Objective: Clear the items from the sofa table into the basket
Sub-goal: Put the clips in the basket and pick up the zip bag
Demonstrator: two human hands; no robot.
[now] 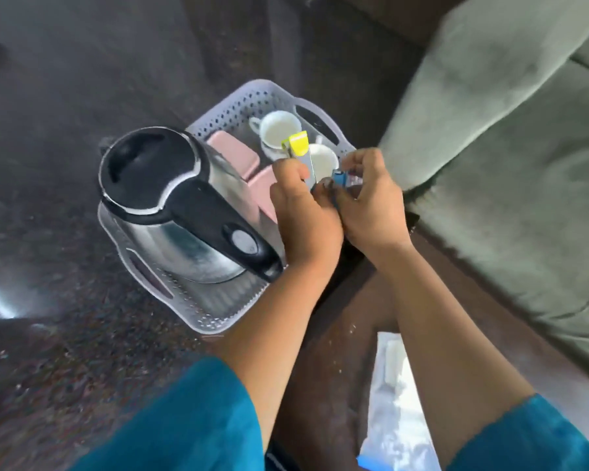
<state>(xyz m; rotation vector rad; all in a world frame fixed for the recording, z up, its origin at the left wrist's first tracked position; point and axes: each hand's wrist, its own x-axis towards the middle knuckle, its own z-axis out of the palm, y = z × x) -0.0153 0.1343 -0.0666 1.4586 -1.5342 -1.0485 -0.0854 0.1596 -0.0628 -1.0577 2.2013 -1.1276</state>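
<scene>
My left hand [305,215] pinches a yellow packet [299,143], my right hand [371,203] a blue packet [340,178]. The kettle [170,202] sits at nine o'clock in the basket [215,322].

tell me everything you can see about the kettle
The kettle is a jug type with a shiny steel body, a black lid and a black handle carrying a round grey button. It stands upright, lid shut, in the near left end of the grey perforated basket. Just behind it sit pink boxes. The left hand reaches past the handle's lower end, its wrist close; whether they touch cannot be told.
</scene>
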